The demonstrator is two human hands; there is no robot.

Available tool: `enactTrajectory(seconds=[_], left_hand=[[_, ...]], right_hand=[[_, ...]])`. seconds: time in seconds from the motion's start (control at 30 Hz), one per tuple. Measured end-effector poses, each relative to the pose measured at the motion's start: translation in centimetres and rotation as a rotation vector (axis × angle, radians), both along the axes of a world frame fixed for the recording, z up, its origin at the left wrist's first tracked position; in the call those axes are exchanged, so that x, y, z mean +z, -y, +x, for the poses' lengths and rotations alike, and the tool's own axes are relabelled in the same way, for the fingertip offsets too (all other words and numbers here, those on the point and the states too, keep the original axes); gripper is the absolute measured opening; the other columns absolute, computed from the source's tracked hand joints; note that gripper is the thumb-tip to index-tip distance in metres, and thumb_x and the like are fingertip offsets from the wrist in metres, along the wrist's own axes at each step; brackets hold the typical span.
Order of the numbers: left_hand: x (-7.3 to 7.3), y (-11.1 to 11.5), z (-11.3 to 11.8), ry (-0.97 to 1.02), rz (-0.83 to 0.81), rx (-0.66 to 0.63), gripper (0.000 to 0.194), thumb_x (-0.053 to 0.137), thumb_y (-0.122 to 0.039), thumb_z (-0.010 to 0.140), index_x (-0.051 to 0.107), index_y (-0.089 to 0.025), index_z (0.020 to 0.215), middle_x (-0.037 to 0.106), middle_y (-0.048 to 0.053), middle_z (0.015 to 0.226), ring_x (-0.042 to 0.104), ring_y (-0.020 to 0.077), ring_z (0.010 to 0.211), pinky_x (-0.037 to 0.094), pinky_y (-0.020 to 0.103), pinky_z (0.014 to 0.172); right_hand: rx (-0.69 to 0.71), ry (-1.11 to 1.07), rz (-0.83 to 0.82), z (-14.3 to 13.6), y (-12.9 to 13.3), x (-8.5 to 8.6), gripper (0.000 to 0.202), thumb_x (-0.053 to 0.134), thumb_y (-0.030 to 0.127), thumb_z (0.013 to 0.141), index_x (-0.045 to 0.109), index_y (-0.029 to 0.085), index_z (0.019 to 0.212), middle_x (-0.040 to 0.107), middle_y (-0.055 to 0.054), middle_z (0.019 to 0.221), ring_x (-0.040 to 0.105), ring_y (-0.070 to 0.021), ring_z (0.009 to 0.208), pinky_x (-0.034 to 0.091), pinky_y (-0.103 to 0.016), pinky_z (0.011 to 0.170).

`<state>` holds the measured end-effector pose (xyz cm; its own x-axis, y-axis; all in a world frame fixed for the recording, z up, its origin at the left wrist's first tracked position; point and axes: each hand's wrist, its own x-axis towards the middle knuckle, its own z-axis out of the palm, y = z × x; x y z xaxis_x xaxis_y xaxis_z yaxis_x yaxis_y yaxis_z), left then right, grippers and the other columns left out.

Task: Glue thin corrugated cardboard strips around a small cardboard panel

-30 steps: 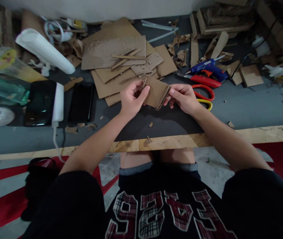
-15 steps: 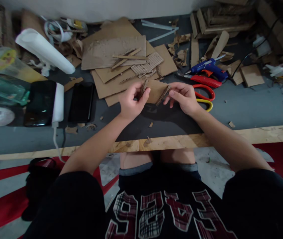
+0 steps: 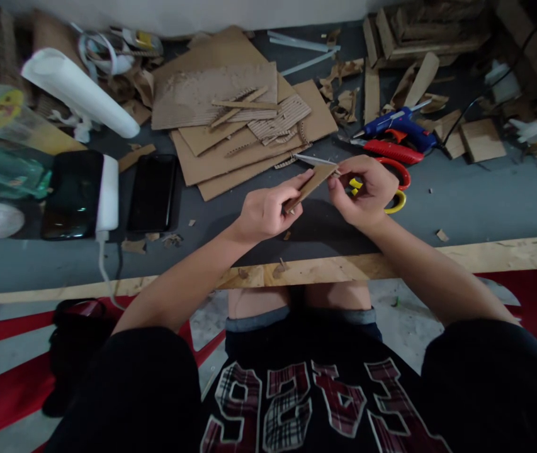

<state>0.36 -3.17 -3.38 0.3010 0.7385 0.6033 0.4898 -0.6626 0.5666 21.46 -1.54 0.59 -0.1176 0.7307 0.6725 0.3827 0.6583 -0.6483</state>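
A small cardboard piece (image 3: 313,185) is tilted up between my two hands, over the table just in front of me. My left hand (image 3: 271,211) is closed on its near left end. At its far right end, the fingers of my right hand (image 3: 366,187) are pinched on the edge. Scissors (image 3: 395,200) with red and yellow handles lie partly hidden behind my right hand, their blades pointing left past the cardboard. Stacked cardboard sheets (image 3: 221,167) with thin strips on top lie beyond my left hand.
A blue glue gun (image 3: 398,128) and a red cutter (image 3: 393,151) lie at the right. To the left are a black phone (image 3: 152,194), a white power strip or charger (image 3: 108,192), bottles and a white roll (image 3: 82,91). Cardboard scraps are scattered around.
The cardboard piece has been turned from lying nearly flat to a steep slant. My left hand has moved down and right, and my right hand has shifted slightly right. The scissor blades now show.
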Motion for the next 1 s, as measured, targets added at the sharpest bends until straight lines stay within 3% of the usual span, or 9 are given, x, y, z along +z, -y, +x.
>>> enactTrajectory(seconds=[0.13,0.3,0.43,0.57,0.7,0.8,0.87,0.93,1.0], left_hand=[[-0.4,-0.6,-0.1,-0.074,0.043,0.005,0.036,0.056,-0.033,0.094,0.055,-0.023,0.128,0.072,0.01,0.121,0.075,0.0149,0.079,0.059,0.026,0.077],[-0.3,-0.6,0.3,-0.127,-0.02,-0.048,0.041,0.05,-0.039,0.096,0.054,-0.024,0.134,0.07,0.011,0.123,0.074,0.0144,0.077,0.06,0.024,0.078],[-0.2,-0.6,0.3,-0.127,0.053,-0.005,0.041,0.048,-0.04,0.097,0.055,-0.024,0.135,0.072,0.01,0.121,0.073,0.0128,0.074,0.06,0.022,0.076],[-0.1,-0.6,0.3,-0.138,0.063,-0.003,0.041,0.044,-0.042,0.099,0.054,-0.022,0.133,0.071,0.011,0.122,0.074,0.0139,0.08,0.06,0.024,0.08],[-0.1,-0.3,1.0,-0.018,-0.044,0.075,0.044,0.044,-0.049,0.098,0.053,-0.021,0.132,0.069,0.011,0.125,0.074,0.0151,0.088,0.06,0.024,0.082],[-0.5,-1.1,1.6,0.296,-0.228,0.208,0.054,0.05,-0.061,0.093,0.047,-0.023,0.131,0.069,0.009,0.12,0.072,0.0184,0.101,0.06,0.029,0.087],[-0.7,-2.1,1.6,0.495,-0.353,0.177,0.063,0.056,-0.068,0.087,0.044,-0.025,0.131,0.069,0.008,0.117,0.07,0.0211,0.107,0.06,0.034,0.089],[-0.7,-3.0,1.5,0.648,-0.503,0.127,0.066,0.061,-0.07,0.082,0.045,-0.027,0.13,0.069,0.006,0.117,0.072,0.0217,0.102,0.062,0.036,0.083],[-0.4,-3.3,1.4,0.749,-0.622,0.083,0.065,0.066,-0.068,0.08,0.049,-0.027,0.127,0.07,0.006,0.116,0.074,0.0219,0.097,0.064,0.036,0.08]], right_hand=[[-0.042,0.047,-0.097,-0.2,-0.1,0.1,0.019,0.06,0.046,0.09,0.062,0.028,0.084,0.067,-0.003,0.077,0.057,-0.0141,0.062,0.051,-0.031,0.063],[-0.048,0.085,-0.142,0.0,-0.4,-0.2,0.024,0.059,0.049,0.089,0.061,0.027,0.081,0.065,-0.005,0.075,0.058,-0.0171,0.065,0.051,-0.035,0.068],[-0.082,0.152,0.02,0.1,-0.5,-0.3,0.016,0.058,0.038,0.09,0.06,0.026,0.078,0.067,-0.003,0.074,0.058,-0.015,0.063,0.051,-0.032,0.062],[-0.108,0.114,0.247,0.0,-0.9,-0.3,0.009,0.062,0.03,0.084,0.06,0.024,0.091,0.069,-0.002,0.078,0.06,-0.0137,0.062,0.049,-0.028,0.052],[-0.054,0.141,0.362,-0.1,-1.4,-0.4,0.01,0.061,0.029,0.085,0.058,0.025,0.094,0.071,-0.002,0.083,0.067,-0.0166,0.073,0.057,-0.032,0.061],[-0.039,0.124,0.211,-0.2,-1.7,-0.9,0.027,0.064,0.036,0.085,0.056,0.026,0.109,0.069,-0.006,0.104,0.068,-0.0205,0.093,0.061,-0.035,0.07],[-0.016,0.089,0.023,-0.3,-2.1,-1.5,0.04,0.066,0.043,0.086,0.053,0.026,0.12,0.065,-0.01,0.119,0.067,-0.0216,0.101,0.061,-0.032,0.067],[0.046,0.049,-0.17,-0.5,-2.5,-2.2,0.045,0.064,0.049,0.088,0.051,0.026,0.124,0.065,-0.01,0.118,0.069,-0.0183,0.091,0.057,-0.026,0.058],[0.138,-0.019,-0.33,-0.7,-2.8,-2.8,0.044,0.063,0.053,0.089,0.052,0.026,0.123,0.069,-0.006,0.104,0.067,-0.0138,0.073,0.052,-0.022,0.05]])
